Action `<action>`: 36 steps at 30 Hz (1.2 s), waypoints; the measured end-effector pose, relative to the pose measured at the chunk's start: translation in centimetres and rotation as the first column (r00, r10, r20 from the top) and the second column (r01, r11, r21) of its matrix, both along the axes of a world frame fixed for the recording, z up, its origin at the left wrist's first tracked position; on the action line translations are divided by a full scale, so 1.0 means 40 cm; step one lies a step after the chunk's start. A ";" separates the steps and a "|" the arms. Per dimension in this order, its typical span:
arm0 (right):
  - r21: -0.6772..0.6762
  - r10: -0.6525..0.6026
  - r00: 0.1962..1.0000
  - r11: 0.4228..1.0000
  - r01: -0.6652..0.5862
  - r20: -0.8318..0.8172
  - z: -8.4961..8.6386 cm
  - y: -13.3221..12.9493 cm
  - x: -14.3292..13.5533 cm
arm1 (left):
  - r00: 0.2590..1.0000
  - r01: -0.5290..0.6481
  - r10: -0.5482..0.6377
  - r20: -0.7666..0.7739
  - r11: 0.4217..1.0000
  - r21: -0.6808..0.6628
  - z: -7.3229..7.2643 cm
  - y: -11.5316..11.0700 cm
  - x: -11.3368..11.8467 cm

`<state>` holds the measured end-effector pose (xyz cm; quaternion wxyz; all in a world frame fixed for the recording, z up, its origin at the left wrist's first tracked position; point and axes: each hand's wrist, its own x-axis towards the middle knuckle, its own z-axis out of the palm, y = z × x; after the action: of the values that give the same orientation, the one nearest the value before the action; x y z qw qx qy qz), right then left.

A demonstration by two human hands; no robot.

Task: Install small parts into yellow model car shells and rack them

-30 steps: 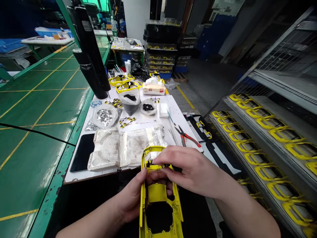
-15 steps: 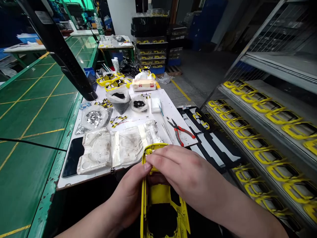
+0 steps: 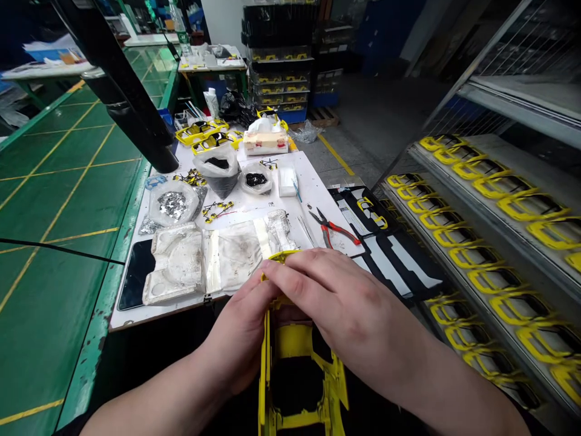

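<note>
A yellow plastic frame (image 3: pixel 294 343) with large openings is held lengthwise in front of me, its far end just short of the table edge. My left hand (image 3: pixel 245 324) is closed around its left side, thumb up by the far end. Over that far end lies my right hand (image 3: pixel 349 303), fingers bent together and pressing on the frame. What sits under those fingers is hidden. Beyond the hands are a dirty white moulded block (image 3: pixel 178 266) and a taped, cloth-like pad (image 3: pixel 238 254). Red-handled pliers (image 3: pixel 333 229) and tweezers (image 3: pixel 306 230) lie to the right.
On the white table (image 3: pixel 254 209) stand bags of silvery pieces (image 3: pixel 171 204), black grains (image 3: pixel 218 172) and black parts (image 3: pixel 255 180), plus a tissue box (image 3: pixel 265 144). A black tube (image 3: pixel 131 103) hangs at left beside a green conveyor (image 3: pixel 54 242). Shelves (image 3: pixel 508 212) at right hold several yellow frames.
My right fingers have shifted slightly, covering more of the frame's far end, and my left thumb has moved up beside them. The view has tilted down a little.
</note>
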<state>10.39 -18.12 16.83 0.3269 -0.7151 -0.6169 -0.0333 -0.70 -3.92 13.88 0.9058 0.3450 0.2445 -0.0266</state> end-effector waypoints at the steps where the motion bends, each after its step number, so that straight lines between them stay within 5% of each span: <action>1: 0.011 -0.030 1.000 0.999 0.030 0.002 -0.004 -0.004 0.001 | 1.000 -0.009 0.009 -0.009 1.000 0.004 -0.001 0.000 0.001; 4: 0.059 -0.175 0.981 0.982 0.180 -0.085 -0.026 -0.027 0.009 | 0.998 -0.050 0.050 -0.039 0.999 0.010 -0.004 0.005 0.000; 6: 0.057 -0.232 0.909 0.962 0.268 -0.346 -0.052 -0.050 0.018 | 0.995 -0.058 0.058 -0.076 0.998 0.005 -0.005 0.011 -0.005; 8: 0.027 -0.195 0.696 0.955 0.295 -0.691 -0.087 -0.068 0.026 | 0.993 -0.050 0.051 -0.111 0.999 0.005 -0.003 0.017 -0.011; 10: 0.002 -0.104 0.381 0.963 0.268 -0.919 -0.121 -0.077 0.030 | 0.994 -0.036 0.036 -0.104 0.999 0.000 0.001 0.020 -0.016; 12: 0.016 -0.017 0.135 0.970 0.243 -0.991 -0.149 -0.075 0.028 | 0.997 -0.034 0.033 -0.069 0.999 -0.007 0.006 0.021 -0.020; 14: 0.044 0.041 0.016 0.964 0.263 -0.999 -0.164 -0.068 0.023 | 0.998 -0.044 0.045 -0.048 0.999 0.016 0.011 0.019 -0.022; 19: 0.058 0.074 -0.041 0.951 0.305 -0.996 -0.165 -0.056 0.005 | 0.994 -0.079 0.087 -0.068 0.990 0.115 0.021 0.012 -0.024; 27: 0.032 0.101 -0.182 0.936 0.350 -0.978 -0.160 -0.060 -0.013 | 0.974 -0.210 0.206 -0.093 0.977 -0.033 0.014 -0.019 -0.027; 36: 0.048 0.146 -0.207 0.908 0.417 -0.967 -0.162 -0.064 -0.033 | 0.967 -0.241 0.243 -0.081 0.970 0.034 0.015 -0.036 -0.032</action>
<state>9.06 -20.66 10.34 0.7984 -0.4659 -0.0337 0.3798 -1.97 -5.34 14.48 0.8869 0.3221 0.3232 0.0724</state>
